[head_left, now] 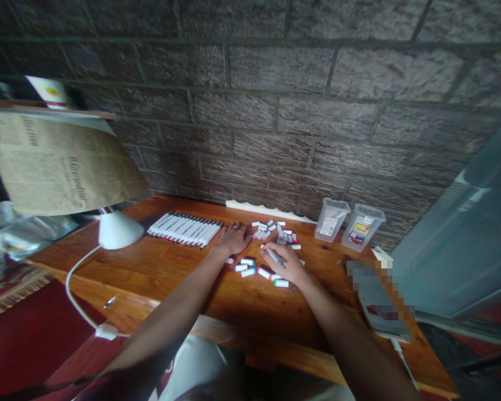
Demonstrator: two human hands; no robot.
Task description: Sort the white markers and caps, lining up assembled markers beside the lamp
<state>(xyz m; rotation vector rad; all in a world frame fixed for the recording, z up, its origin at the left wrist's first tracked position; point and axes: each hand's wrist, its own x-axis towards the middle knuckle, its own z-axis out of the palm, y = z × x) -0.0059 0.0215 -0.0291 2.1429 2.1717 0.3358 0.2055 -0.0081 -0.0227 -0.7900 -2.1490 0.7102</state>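
My left hand (232, 240) lies flat on the wooden table, fingers stretched out, just right of a neat row of white markers (186, 229). My right hand (291, 264) is closed around a single marker (275, 257), whose grey end points toward me. Short white marker caps with coloured ends are scattered around both hands. One group of caps (262, 234) lies beyond them near the wall, and another cap (247, 272) is among those on the near side. Part of the far group is hidden behind my right hand.
Two clear plastic boxes (333, 220) with labels stand at the back right. A blurred-out tablet-like device (379, 301) lies on the right with a cable. At left stands a lamp (119, 229) with a newsprint shade. The brick wall (267, 133) bounds the table (250, 306).
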